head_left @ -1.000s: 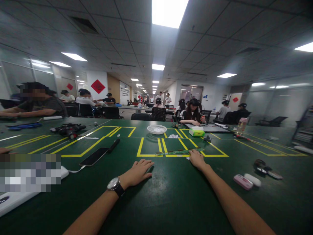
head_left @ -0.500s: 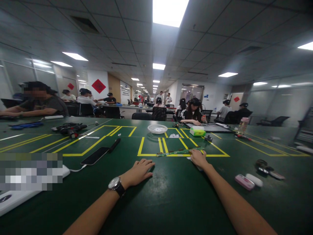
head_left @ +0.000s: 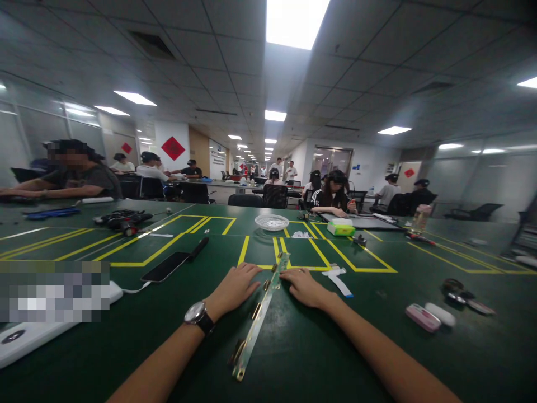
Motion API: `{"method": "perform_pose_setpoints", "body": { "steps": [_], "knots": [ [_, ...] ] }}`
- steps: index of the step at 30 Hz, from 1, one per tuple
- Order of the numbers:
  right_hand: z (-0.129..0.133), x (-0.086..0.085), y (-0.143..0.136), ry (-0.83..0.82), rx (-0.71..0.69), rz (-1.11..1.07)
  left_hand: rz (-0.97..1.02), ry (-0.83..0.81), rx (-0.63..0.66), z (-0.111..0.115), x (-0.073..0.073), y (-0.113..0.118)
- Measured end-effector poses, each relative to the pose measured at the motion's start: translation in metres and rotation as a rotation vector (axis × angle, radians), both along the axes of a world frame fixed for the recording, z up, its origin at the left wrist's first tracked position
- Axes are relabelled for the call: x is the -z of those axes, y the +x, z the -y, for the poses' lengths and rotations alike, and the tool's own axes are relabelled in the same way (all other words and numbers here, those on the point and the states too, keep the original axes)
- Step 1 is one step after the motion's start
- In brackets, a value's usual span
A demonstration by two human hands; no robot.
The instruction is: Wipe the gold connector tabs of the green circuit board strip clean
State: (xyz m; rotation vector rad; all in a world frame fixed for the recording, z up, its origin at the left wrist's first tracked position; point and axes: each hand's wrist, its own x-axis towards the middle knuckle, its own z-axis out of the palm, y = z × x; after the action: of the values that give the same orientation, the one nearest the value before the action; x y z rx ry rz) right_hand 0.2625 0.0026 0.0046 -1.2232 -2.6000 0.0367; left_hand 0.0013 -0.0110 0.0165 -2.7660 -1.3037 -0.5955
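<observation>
Both hands are down low: my left hand (head_left: pixel 235 288) is loose, palm down, with nothing in it, and my right hand (head_left: pixel 308 288) has its fingers at the far end of a long, thin, pale green circuit board strip (head_left: pixel 263 313). They seem to touch its edge, but I cannot tell if they pinch it. The strip is between my hands, slanting toward me, over the dark green table (head_left: pixel 312 358).

Work looks partway along to me. The strip is out and turned lengthwise, and its far end reaches past the yellow tape lines (head_left: pixel 380 271). Just beyond my right hand, a flat white ribbon with a blue end (head_left: pixel 341 285) lies loose, apart from the strip. It looks as if nothing has been joined, and I cannot say how much is left.

The strip is straight, flat and hard, with shiny gold-brown tabs sticking out along one side. The ribbon looks thin and bendy. The table is smooth and a bit shiny. Farther off sits a round white basket (head_left: pixel 272 223) full of little holes, probably plastic.
</observation>
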Motion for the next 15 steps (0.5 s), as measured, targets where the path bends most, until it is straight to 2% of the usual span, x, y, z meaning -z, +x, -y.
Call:
{"method": "perform_pose_setpoints", "body": {
  "steps": [2,4,7,10,12,13,15],
  "knots": [
    [0.019,-0.002,-0.027,0.003,-0.2,-0.043,-0.042,-0.045,0.015,-0.002,0.004,-0.004],
    [0.036,-0.005,-0.047,0.018,-0.318,-0.067,-0.098,-0.108,0.043,-0.005,0.009,-0.008],
    [0.049,-0.009,-0.059,0.029,-0.376,-0.089,-0.149,-0.222,0.091,-0.009,0.011,-0.016],
    [0.045,-0.012,-0.055,0.042,-0.408,-0.066,-0.134,-0.268,0.09,-0.009,0.008,-0.019],
    [0.035,-0.013,-0.045,0.089,-0.336,-0.043,-0.125,-0.286,0.084,-0.007,0.004,-0.019],
    [0.029,-0.015,-0.037,0.123,-0.246,-0.03,-0.123,-0.295,0.081,-0.006,0.003,-0.019],
    [0.015,-0.018,-0.017,0.189,0.041,0.003,-0.123,-0.311,0.075,-0.004,0.002,-0.018]
  ]
}}
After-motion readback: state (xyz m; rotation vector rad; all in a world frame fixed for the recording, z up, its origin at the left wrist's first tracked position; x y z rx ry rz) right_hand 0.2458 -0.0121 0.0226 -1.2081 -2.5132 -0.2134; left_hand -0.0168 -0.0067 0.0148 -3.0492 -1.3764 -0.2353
